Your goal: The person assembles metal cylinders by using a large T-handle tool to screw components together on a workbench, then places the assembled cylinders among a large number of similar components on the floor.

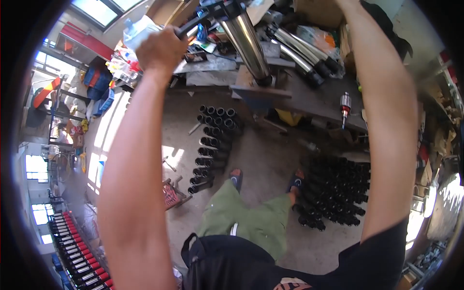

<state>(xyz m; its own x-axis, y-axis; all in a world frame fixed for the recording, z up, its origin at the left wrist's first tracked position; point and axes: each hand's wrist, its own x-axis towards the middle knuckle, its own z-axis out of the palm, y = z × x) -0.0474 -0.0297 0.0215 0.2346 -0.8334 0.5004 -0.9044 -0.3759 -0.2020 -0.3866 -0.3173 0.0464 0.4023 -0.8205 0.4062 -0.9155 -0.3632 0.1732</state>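
Observation:
My left hand point(162, 48) is closed around a dark bar-like handle point(193, 25). The handle runs to a black fitting point(227, 8) on the top end of a shiny metal cylinder point(246, 46). Tilted in the view, the cylinder has its dark lower end at a metal plate point(261, 92) by the bench's front edge. My right forearm point(386, 96) reaches up past the top edge of the picture. The right hand itself lies outside the view, so its grip is hidden.
Several more shiny cylinders point(302, 50) lie on the cluttered workbench point(309, 96), near a silver-and-red tool point(345, 108). Black tubes point(217, 121) stand in rows on the floor, with a denser cluster point(333, 193) at right. Red-and-silver cylinders point(79, 251) line the lower left.

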